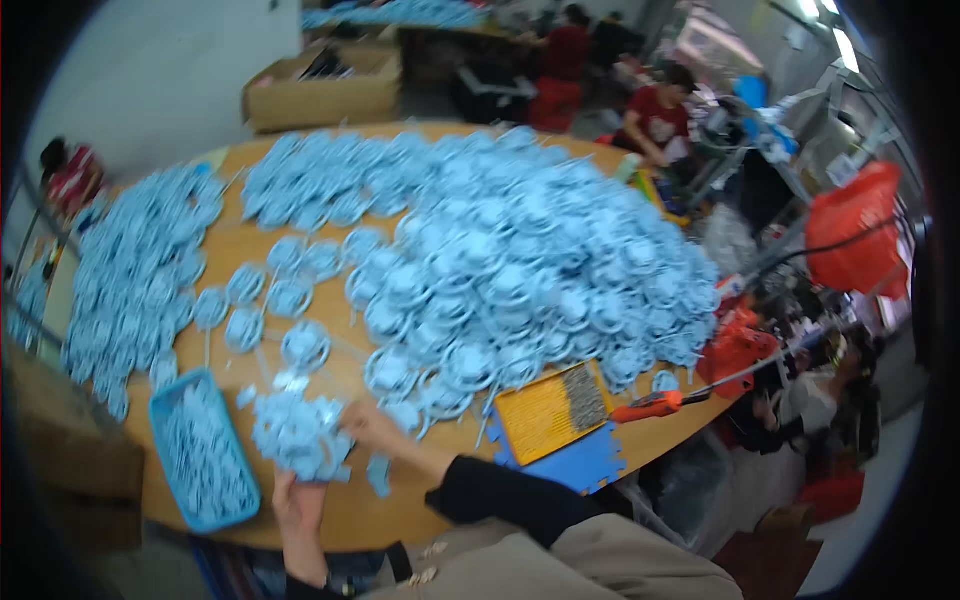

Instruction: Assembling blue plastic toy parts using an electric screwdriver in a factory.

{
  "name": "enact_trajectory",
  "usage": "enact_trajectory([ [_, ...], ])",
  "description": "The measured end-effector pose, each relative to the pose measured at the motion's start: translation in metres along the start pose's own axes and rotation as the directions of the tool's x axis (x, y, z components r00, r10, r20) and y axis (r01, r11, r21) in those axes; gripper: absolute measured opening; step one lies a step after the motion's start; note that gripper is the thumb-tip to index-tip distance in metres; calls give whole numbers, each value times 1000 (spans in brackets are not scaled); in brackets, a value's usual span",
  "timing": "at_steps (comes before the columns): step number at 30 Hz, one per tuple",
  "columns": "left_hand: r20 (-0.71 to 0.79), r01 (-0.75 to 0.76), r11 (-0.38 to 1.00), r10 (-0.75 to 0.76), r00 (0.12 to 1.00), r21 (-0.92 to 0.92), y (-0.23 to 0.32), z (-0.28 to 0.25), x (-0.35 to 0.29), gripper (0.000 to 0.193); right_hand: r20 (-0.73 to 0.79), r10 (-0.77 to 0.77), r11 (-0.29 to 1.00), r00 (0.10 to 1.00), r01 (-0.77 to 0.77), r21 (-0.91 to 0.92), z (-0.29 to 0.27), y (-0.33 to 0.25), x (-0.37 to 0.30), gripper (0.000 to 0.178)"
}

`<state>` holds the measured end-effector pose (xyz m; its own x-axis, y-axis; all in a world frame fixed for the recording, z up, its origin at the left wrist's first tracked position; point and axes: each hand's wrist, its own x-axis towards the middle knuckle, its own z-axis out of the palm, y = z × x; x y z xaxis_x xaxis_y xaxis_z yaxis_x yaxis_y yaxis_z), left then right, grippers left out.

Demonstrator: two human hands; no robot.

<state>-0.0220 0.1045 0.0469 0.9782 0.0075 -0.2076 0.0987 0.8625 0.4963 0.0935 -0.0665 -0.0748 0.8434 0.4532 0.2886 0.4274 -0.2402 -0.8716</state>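
Observation:
My left hand (pixel 298 502) is closed from below around a bunch of light blue plastic pieces (pixel 300 437), held up over the near side of the table. Just right of the bunch, my right hand (pixel 372 427) has its fingers bent together. Whatever lies between those fingertips is too small to make out. A light blue plastic basket (pixel 246 497) full of slim blue pieces stands left of my left hand. Beyond my hands, several round blue parts (pixel 305 345) lie singly on the wooden table (pixel 335 240).
A big heap of round blue parts (pixel 540 250) covers the table's middle and right; another pile (pixel 140 270) spreads at left. Near right are a yellow tray (pixel 535 425) with small grey pieces, a blue foam mat (pixel 575 462) and an orange-handled tool (pixel 650 406). People sit beyond.

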Motion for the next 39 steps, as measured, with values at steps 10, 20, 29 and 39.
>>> enact_trajectory([
  [10, -77, 85, 974, -70, 995, 210, -17, 29, 45, 61, 176, 610, 397, 773, -490, 776, -116, -109, 4, 17],
  [20, -63, 90, 930, -72, 995, 356, -37, 35, 58, 43, 111, 270, 962, 956, -273, 17, -115, -134, 5, 17],
  [29, 29, 11, 812, -34, 999, 583, -35, 35, 57, 48, 214, 25, 978, 977, 21, -207, -114, -139, 21, 23],
  [39, -58, 62, 974, -50, 997, 217, -47, 58, 58, 46, 120, 596, 522, 794, -497, 693, -102, -105, -1, 40],
])
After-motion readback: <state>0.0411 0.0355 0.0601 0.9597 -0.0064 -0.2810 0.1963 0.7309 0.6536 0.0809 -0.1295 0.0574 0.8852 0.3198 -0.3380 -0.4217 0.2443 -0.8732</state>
